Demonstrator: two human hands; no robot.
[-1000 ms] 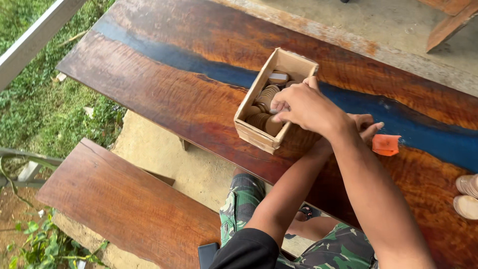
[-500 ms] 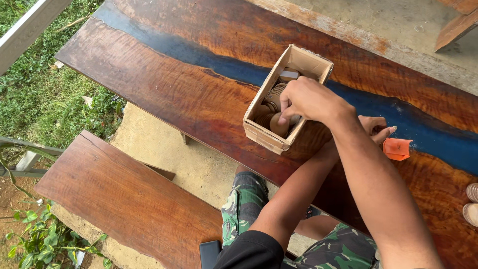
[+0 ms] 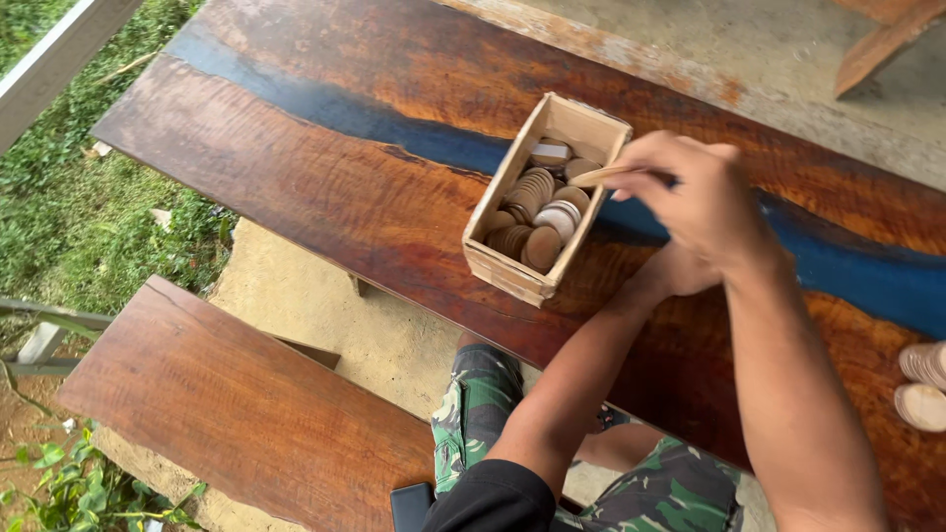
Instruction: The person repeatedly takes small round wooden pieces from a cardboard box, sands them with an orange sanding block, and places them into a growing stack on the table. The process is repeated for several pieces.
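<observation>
A: Where do we find the right hand [image 3: 695,202]?

B: Just beside the wooden box [image 3: 545,200], its fingers pinching a wooden disc [image 3: 603,175] above the box's rim.

A: And the left hand [image 3: 670,276]?

B: Beside the box, on the table [image 3: 325,177], mostly hidden; we cannot tell its finger state.
</observation>
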